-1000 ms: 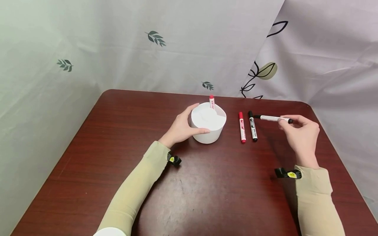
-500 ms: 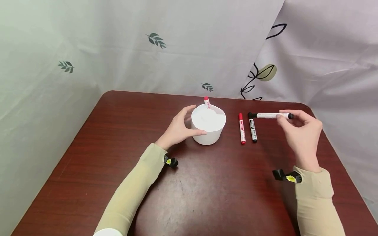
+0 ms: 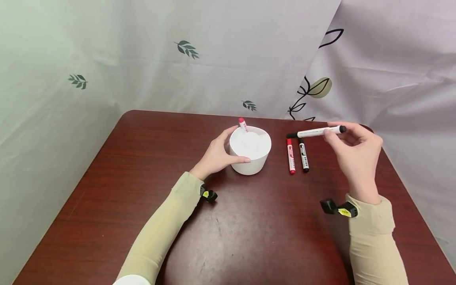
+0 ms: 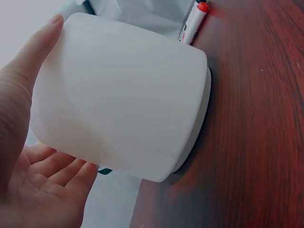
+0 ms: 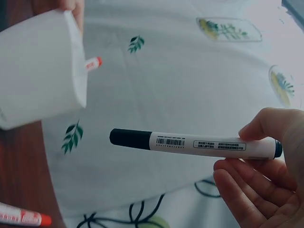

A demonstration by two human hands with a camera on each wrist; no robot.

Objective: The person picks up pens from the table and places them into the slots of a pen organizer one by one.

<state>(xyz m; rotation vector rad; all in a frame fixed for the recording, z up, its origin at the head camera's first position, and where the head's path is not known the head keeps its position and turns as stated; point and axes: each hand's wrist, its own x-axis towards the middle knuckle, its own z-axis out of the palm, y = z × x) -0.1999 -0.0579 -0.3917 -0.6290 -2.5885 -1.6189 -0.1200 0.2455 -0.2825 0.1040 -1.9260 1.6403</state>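
Observation:
My left hand (image 3: pixel 218 156) holds a white pen holder (image 3: pixel 251 164) by its side, thumb at the front and fingers behind. In the left wrist view the fingers (image 4: pixel 61 173) reach along the far side of the pen holder (image 4: pixel 121 95). A red-capped marker (image 3: pixel 243 124) leans in it, its cap above the rim. My right hand (image 3: pixel 356 154) pinches a black-capped whiteboard marker (image 3: pixel 315 132) near one end, above the table, its black cap pointing left toward the pen holder. Below it lie a red marker (image 3: pixel 291 158) and another black marker (image 3: pixel 304 156), side by side.
The dark red wooden table (image 3: pixel 249 229) has its back edge against a pale curtain (image 3: pixel 213 59) with leaf prints. A white rounded object (image 3: pixel 132 280) shows at the bottom edge, beside the left sleeve.
My right hand has lifted the black marker and carried it left, its cap now above the red marker's top. The red-capped marker in the pen holder has shifted left along the rim.

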